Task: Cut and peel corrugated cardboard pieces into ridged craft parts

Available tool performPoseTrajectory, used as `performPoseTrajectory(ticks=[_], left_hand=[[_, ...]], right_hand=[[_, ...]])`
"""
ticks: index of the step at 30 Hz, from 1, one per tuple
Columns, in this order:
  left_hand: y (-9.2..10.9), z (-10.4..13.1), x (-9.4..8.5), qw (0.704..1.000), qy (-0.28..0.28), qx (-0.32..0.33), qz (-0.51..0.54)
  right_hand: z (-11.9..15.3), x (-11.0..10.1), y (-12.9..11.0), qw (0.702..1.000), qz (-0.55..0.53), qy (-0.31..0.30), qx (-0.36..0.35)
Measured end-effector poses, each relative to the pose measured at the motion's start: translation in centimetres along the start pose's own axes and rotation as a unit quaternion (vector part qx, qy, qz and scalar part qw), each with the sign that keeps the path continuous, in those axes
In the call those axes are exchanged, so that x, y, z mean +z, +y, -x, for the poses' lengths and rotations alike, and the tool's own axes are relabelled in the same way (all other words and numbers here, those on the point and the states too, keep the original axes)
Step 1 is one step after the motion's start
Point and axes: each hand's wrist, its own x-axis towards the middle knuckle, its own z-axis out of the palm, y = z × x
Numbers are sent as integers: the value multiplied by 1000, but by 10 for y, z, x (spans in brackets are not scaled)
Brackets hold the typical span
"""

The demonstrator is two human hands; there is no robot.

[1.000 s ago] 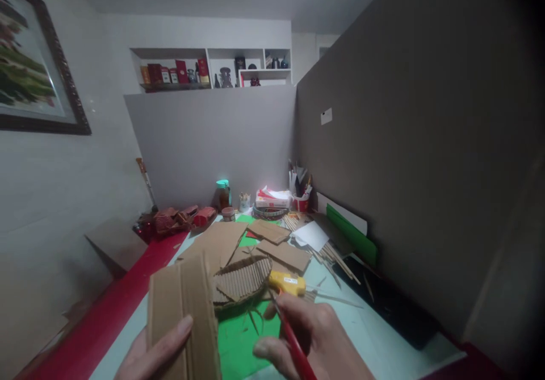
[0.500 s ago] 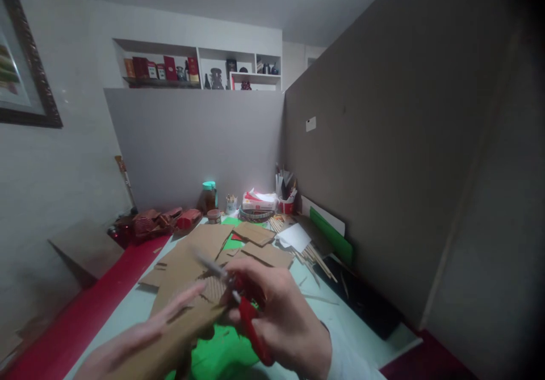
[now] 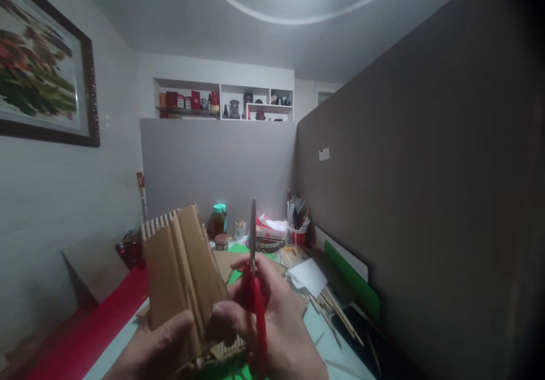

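Close in front of me, above the counter [image 3: 349, 363], I hold one piece of corrugated cardboard [image 3: 181, 278] upright in my left hand [image 3: 155, 349]. My fingers are clamped on its lower edge, thumb across the front face. Its top edge shows a row of open flutes, and two raised creases run down its face.

My right hand [image 3: 276, 326] sits just beside the cardboard, closed around one pair of red-handled scissors [image 3: 254, 289]. The blades point straight up and look shut together; the fingertips of this hand touch the cardboard's right edge.

Behind my hands, the counter carries several flat cardboard pieces [image 3: 223, 261], one white sheet of paper [image 3: 307, 275], a loose bundle of thin wooden sticks [image 3: 334, 309] and a green mat [image 3: 238, 248]. Farther back stand one jar with a teal lid [image 3: 219, 219], one small brown-lidded pot [image 3: 221, 242] and one red cup [image 3: 297, 235] stuffed with tools. One green board [image 3: 353, 280] leans on the grey partition at the right. One framed picture [image 3: 42, 84] hangs on the left wall, and a shelf unit [image 3: 223, 100] beyond the partition holds boxes and ornaments, too small to count.
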Motion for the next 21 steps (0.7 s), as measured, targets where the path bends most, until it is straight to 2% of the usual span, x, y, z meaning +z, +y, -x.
performPoseTrajectory(ticks=[2,4,8,10,12,16,18,21], left_hand=[[8,-3,11,999,0,-35,8],[19,-7,21,999,-4,-34,12],[41,-16,42,996,48,75,33],[51,-21,50,992,61,104,23],[58,-29,53,991,74,107,7],[57,-49,50,977,118,179,16],[54,-53,54,979,103,174,14],[53,-44,73,983,112,145,13]], right_hand=[[-8,-4,-3,999,-1,-51,-5],[-16,-9,-8,997,26,-76,-5],[-30,-22,-17,992,105,-74,-16],[-39,-30,-14,985,140,-92,-45],[-49,-39,-8,976,164,-124,-72],[-69,-50,7,957,204,-182,-101],[-76,-53,13,947,229,-183,-129],[-83,-54,22,931,266,-177,-176]])
